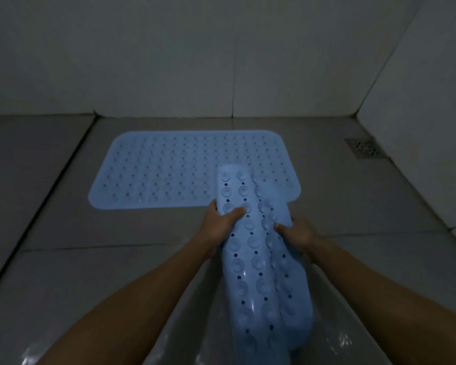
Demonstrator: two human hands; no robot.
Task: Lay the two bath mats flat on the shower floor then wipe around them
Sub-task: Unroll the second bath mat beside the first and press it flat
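Observation:
One light blue bath mat [169, 169] lies flat on the grey tiled shower floor near the back wall. A second blue mat [258, 259] is rolled or folded lengthwise with its suction cups facing out, and I hold it above the floor, its far end over the flat mat's right front corner. My left hand [219, 222] grips its left edge with the thumb on top. My right hand [298, 235] grips its right edge.
A square metal floor drain [363, 148] sits in the back right corner. White tiled walls [169, 56] close the back and right side. A dark groove [45, 201] runs along the floor on the left. Wet shine shows on the near floor.

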